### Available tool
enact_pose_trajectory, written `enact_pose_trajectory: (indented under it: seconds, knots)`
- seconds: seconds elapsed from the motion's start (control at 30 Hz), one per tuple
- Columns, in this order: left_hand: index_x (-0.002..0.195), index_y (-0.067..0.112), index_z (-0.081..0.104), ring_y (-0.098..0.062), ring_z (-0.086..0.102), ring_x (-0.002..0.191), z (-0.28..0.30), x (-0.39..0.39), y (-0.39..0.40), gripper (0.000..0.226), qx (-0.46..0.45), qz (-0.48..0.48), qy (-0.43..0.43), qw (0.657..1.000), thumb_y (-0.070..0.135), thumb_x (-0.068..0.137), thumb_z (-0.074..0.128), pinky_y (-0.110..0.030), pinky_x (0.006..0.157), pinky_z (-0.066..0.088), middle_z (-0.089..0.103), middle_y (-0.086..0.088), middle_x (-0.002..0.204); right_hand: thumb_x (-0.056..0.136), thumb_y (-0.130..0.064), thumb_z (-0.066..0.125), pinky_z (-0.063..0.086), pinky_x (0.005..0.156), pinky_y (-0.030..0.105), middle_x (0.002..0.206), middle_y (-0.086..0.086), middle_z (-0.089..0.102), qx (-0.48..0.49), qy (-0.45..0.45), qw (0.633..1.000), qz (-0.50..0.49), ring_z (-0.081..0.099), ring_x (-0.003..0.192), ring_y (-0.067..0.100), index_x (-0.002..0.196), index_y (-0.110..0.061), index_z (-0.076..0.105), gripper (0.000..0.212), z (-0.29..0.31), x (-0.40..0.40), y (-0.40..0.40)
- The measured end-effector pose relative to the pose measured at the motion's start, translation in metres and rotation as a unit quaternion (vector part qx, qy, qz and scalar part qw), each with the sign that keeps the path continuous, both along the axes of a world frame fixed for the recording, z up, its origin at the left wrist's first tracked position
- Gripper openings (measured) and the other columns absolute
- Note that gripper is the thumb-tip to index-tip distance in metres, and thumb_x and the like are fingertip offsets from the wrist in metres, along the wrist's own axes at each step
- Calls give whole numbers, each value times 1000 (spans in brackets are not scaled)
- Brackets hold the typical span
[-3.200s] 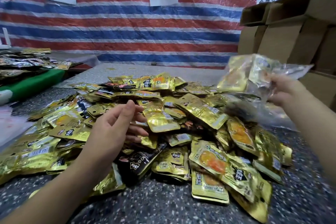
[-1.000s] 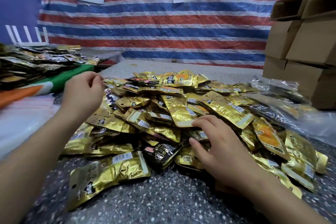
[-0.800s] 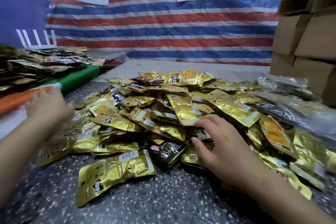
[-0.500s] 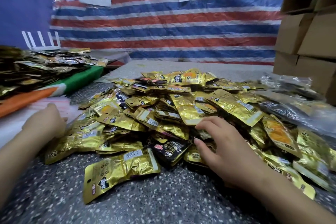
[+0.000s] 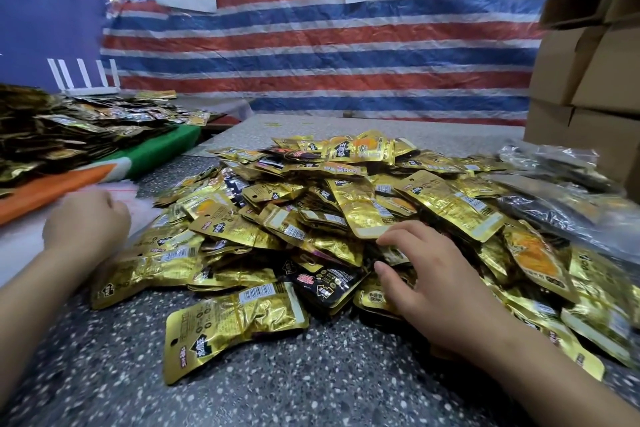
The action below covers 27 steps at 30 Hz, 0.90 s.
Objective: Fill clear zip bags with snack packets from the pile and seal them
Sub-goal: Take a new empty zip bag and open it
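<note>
A big pile of gold snack packets (image 5: pixel 349 204), with a few black ones, covers the speckled table (image 5: pixel 277 374). One gold packet (image 5: pixel 235 319) lies apart at the pile's near edge. My right hand (image 5: pixel 429 281) rests on the front of the pile, fingers spread over packets and thumb low beside a black packet (image 5: pixel 325 284). My left hand (image 5: pixel 86 218) is at the left on a stack of clear zip bags (image 5: pixel 138 198), fingers curled down onto the top bag; the grip itself is hidden by the back of the hand.
Filled clear bags (image 5: pixel 557 191) lie at the right behind the pile. Cardboard boxes (image 5: pixel 588 80) are stacked at the far right. A second heap of packets (image 5: pixel 52 135) sits on a green and orange surface at the left, with a white rack (image 5: pixel 83 76) behind it.
My right hand put the filled bag down at the right and came onto the pile. My left hand moved left off the pile, down onto the clear bag stack.
</note>
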State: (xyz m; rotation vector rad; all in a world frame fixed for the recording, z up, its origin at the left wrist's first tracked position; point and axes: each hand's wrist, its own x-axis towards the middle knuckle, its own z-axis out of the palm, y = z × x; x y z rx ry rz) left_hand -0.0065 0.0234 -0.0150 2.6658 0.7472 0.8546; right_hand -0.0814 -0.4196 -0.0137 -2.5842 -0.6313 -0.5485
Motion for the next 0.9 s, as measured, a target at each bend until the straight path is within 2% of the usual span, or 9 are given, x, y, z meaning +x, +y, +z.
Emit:
enact_pose_trajectory:
  seconds: [0.13, 0.23, 0.33, 0.43, 0.53, 0.63, 0.7, 0.8, 0.9]
  knots:
    - [103, 10, 74, -37, 62, 70, 33, -12, -49, 31, 2, -95, -188, 977, 25, 93, 48, -39, 62, 52, 72, -19, 83, 93, -44, 53, 39, 99, 26, 124, -17, 51, 11, 0, 1000, 0, 49, 115, 7, 125, -27, 59, 37, 1, 0, 0]
    - [107, 13, 74, -25, 65, 73, 61, -22, -113, 22, -44, -224, -319, 920, 24, 96, 59, -29, 67, 51, 73, -7, 85, 94, -42, 54, 36, 93, 16, 121, -21, 50, 41, 1, 999, -1, 48, 108, -1, 123, -29, 59, 32, 1, 0, 2]
    - [110, 18, 69, -14, 63, 69, 67, -39, -185, 18, -71, -370, -360, 853, 11, 95, 61, -17, 61, 49, 70, 0, 86, 93, -41, 53, 37, 82, 5, 108, -30, 57, 136, 20, 990, 0, 51, 101, -12, 111, -35, 61, 20, 1, 0, 2]
    - [114, 8, 69, -11, 68, 82, 48, -55, -248, 24, -49, -503, -332, 797, 1, 93, 59, -24, 74, 56, 74, -4, 99, 97, -36, 54, 49, 74, 19, 93, -18, 71, 328, 99, 939, -16, 65, 84, -5, 93, -33, 69, 16, 6, 2, 4]
    - [121, 5, 68, -12, 69, 98, 18, -63, -281, 34, -30, -596, -251, 762, -3, 89, 59, -28, 83, 56, 73, -5, 111, 104, -33, 43, 52, 70, 30, 81, 5, 75, 515, 203, 832, -29, 72, 79, 20, 79, -19, 73, 42, 17, 6, 4]
    - [126, 11, 66, -9, 66, 108, 1, -65, -287, 36, -66, -641, -179, 744, 3, 92, 58, -27, 90, 53, 69, 3, 122, 105, -48, 32, 53, 58, 33, 73, 13, 72, 585, 292, 756, -16, 68, 59, 21, 92, -8, 70, 57, 26, 9, -2]
    - [127, 12, 65, -10, 65, 111, -4, -66, -287, 35, -66, -658, -152, 734, 4, 93, 57, -29, 93, 52, 68, 3, 124, 103, -53, 33, 52, 47, 29, 65, 11, 69, 594, 310, 742, -25, 64, 51, 19, 92, -5, 66, 59, 27, 10, -6]
    - [129, 11, 63, -5, 56, 124, -4, -70, -288, 41, -65, -684, -118, 717, -2, 91, 55, -27, 104, 45, 63, 1, 133, 102, -34, 48, 46, 39, 24, 62, 7, 68, 568, 270, 776, -51, 63, 47, 16, 86, -5, 65, 37, 24, 9, -9]
    - [135, 21, 59, 2, 46, 131, 0, -74, -285, 38, -53, -668, -115, 733, 21, 97, 55, -24, 108, 40, 55, 11, 142, 98, -18, 53, 45, 40, 22, 64, 8, 64, 549, 258, 792, -59, 62, 48, 15, 87, -2, 67, 24, 24, 9, -13]
